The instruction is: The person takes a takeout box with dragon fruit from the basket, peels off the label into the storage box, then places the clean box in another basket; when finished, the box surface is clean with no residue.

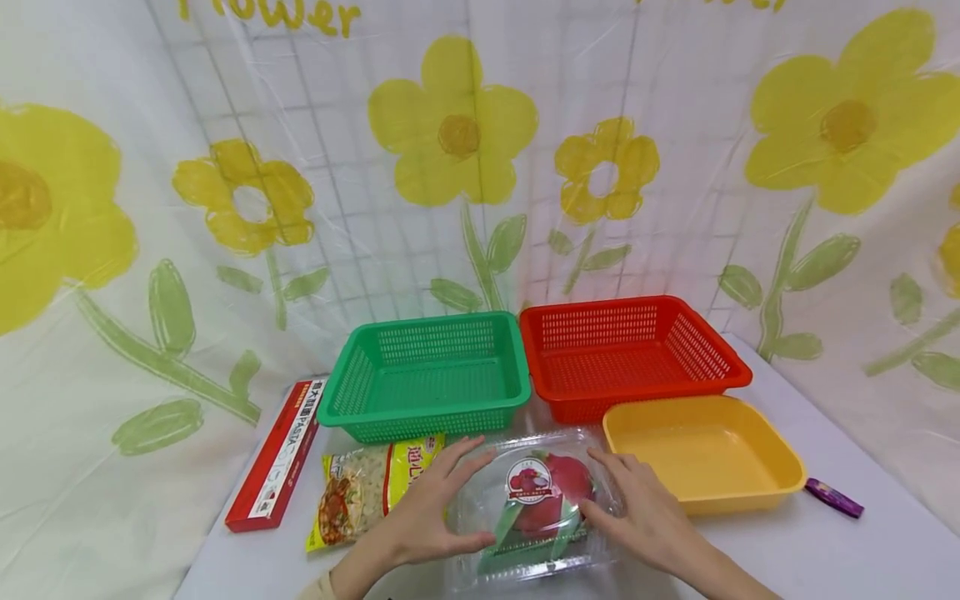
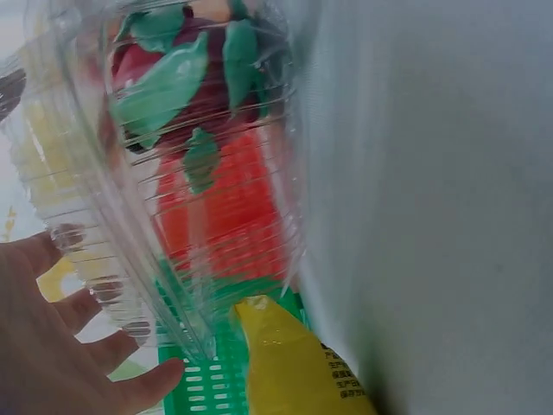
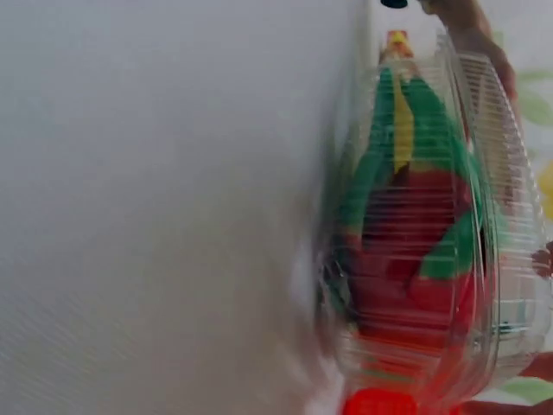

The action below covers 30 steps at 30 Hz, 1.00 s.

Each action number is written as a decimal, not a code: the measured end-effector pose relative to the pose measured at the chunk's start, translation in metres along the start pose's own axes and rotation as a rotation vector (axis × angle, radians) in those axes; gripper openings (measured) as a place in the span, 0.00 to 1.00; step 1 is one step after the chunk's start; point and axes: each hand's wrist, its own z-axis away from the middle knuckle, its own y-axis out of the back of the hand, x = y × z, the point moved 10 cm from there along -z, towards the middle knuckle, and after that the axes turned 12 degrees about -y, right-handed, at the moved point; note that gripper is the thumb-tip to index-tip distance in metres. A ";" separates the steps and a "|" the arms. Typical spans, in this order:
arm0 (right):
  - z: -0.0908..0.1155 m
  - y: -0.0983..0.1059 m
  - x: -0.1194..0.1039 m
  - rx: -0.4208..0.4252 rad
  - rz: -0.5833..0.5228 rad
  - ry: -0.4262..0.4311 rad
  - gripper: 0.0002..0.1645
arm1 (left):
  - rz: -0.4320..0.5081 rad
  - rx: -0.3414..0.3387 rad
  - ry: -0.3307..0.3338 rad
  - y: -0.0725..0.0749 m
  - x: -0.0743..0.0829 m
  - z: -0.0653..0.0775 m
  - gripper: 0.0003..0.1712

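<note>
A clear plastic clamshell box (image 1: 480, 492) lies at the front middle of the table in the head view. Inside it is a red dragon fruit (image 1: 567, 477) with green leaves, and a round label is stuck on the lid. My left hand (image 1: 437, 510) is at the box's left side, fingers spread and thumb near the lid. On the opposite side, my right hand (image 1: 645, 510) has its fingers extended over the box's right edge. Whether either hand presses the plastic is hard to tell. In the left wrist view, the left fingers (image 2: 108, 350) reach beside the lid.
Behind the box stand a green basket (image 1: 435, 421) and a red basket (image 1: 637, 392). A yellow tray (image 1: 705, 454) is to the right, with a small purple packet (image 1: 834, 497) beyond it. At left lie a yellow food bag (image 1: 367, 492) and a red pasta box (image 1: 273, 458).
</note>
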 end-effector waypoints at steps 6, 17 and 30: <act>-0.014 0.009 -0.013 0.086 -0.032 0.064 0.34 | -0.008 -0.007 -0.018 -0.005 0.003 0.001 0.51; -0.025 -0.005 -0.048 -0.007 -0.045 0.200 0.24 | -0.019 -0.019 -0.044 -0.007 0.004 -0.002 0.49; -0.026 -0.018 -0.069 -0.058 -0.028 0.312 0.21 | -0.031 -0.017 -0.066 -0.007 0.003 0.001 0.44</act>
